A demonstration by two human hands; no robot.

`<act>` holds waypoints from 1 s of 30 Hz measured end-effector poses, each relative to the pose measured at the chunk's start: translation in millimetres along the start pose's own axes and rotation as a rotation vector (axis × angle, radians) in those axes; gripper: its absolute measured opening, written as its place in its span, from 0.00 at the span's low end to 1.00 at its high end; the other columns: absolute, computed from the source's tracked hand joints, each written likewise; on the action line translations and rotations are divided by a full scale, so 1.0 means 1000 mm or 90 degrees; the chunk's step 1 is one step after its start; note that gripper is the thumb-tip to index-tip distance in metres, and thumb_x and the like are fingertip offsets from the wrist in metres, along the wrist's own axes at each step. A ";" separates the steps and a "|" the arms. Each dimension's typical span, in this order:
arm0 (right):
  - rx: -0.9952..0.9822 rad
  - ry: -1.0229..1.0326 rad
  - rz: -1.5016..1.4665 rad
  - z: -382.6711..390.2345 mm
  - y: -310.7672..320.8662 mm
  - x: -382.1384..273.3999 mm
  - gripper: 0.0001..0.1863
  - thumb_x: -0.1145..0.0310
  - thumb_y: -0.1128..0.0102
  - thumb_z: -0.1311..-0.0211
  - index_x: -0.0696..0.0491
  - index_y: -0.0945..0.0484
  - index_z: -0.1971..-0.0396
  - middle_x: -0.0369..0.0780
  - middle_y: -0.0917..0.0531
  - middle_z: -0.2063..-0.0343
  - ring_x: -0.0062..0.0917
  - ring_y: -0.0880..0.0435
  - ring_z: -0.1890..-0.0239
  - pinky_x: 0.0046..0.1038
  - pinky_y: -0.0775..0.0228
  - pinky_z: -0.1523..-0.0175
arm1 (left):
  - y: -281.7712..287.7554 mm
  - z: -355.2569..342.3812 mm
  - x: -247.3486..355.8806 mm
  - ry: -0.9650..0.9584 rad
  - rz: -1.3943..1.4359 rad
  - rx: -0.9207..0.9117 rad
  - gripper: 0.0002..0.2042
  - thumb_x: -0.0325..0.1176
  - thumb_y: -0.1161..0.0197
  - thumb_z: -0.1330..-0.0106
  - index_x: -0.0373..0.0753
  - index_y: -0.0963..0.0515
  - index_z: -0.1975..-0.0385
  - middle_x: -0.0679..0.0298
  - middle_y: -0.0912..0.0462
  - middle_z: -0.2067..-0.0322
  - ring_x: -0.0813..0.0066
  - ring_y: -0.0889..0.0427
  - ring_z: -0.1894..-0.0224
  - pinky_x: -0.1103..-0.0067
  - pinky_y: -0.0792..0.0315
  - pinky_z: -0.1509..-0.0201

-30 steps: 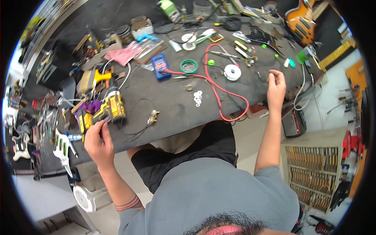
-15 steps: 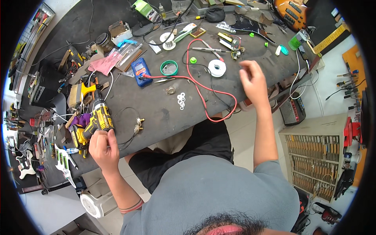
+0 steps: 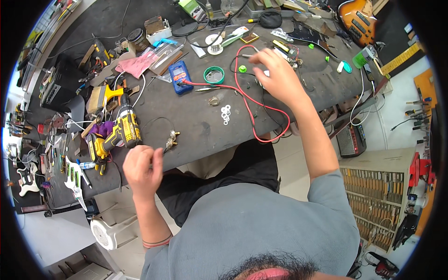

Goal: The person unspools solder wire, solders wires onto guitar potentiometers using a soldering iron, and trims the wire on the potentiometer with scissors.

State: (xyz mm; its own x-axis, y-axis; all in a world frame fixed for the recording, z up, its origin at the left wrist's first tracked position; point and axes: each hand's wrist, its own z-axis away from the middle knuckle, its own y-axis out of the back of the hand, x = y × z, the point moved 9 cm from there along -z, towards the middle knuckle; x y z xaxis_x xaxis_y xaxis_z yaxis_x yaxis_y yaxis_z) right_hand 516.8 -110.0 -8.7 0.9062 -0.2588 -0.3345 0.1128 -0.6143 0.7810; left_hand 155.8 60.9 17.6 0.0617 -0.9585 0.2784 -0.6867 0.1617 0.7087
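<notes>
My right hand [image 3: 280, 77] reaches over the bench with its fingers apart. It is above two multimeter probes and covers most of a white spool. The red test lead [image 3: 261, 107] loops below it. My left hand [image 3: 143, 170] is curled by the bench's near edge, its thumb close to a pair of wired potentiometers [image 3: 171, 139]; whatever its fingers enclose is hidden. A loose round metal part [image 3: 213, 101] and several white washers [image 3: 226, 115] lie between the hands. Behind them are a blue multimeter [image 3: 180, 77] and a green-rimmed round container [image 3: 213, 74].
Beyond my left hand lies a yellow cordless drill [image 3: 123, 128], with a wide brush [image 3: 100, 98] behind it. A solder spool [image 3: 214, 44] stands further back. An electric guitar body [image 3: 357, 23] is at the far right. A small amplifier [image 3: 351, 140] sits beyond the bench's right end.
My right hand has moved left and away from me, over the probes and the white spool. My left hand has shifted right, closer to the potentiometers. The whole view has shifted slightly.
</notes>
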 end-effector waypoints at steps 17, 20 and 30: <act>-0.055 -0.265 -0.155 -0.174 -0.102 0.120 0.31 0.47 0.29 0.30 0.59 0.12 0.41 0.44 0.07 0.56 0.29 0.10 0.58 0.32 0.18 0.51 | -0.071 0.110 0.090 -0.023 0.298 -0.220 0.15 0.33 0.19 0.34 0.41 0.23 0.74 0.65 0.21 0.75 0.64 0.20 0.73 0.69 0.27 0.66; -0.198 -0.408 -0.306 -0.147 -0.099 0.093 0.26 0.46 0.32 0.27 0.54 0.11 0.46 0.33 0.16 0.68 0.16 0.23 0.68 0.22 0.33 0.65 | -0.070 0.113 0.084 0.010 0.303 -0.208 0.16 0.34 0.21 0.32 0.41 0.23 0.74 0.65 0.23 0.75 0.64 0.19 0.72 0.68 0.26 0.65; -0.130 -0.528 -0.388 -0.040 -0.019 0.110 0.25 0.41 0.27 0.26 0.49 0.14 0.51 0.25 0.23 0.73 0.10 0.32 0.74 0.19 0.42 0.69 | -0.081 0.090 0.086 -0.014 0.336 -0.204 0.08 0.34 0.24 0.28 0.40 0.18 0.63 0.64 0.17 0.69 0.62 0.14 0.66 0.67 0.22 0.59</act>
State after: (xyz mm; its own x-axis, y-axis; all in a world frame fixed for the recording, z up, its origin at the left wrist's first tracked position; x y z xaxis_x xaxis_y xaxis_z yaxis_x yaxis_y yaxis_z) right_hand 630.3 -97.2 -39.1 0.1187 -0.4247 -0.8975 0.5926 -0.6949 0.4073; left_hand 151.7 -55.4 -73.9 -0.2444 -0.7343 0.6332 -0.3684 0.6744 0.6399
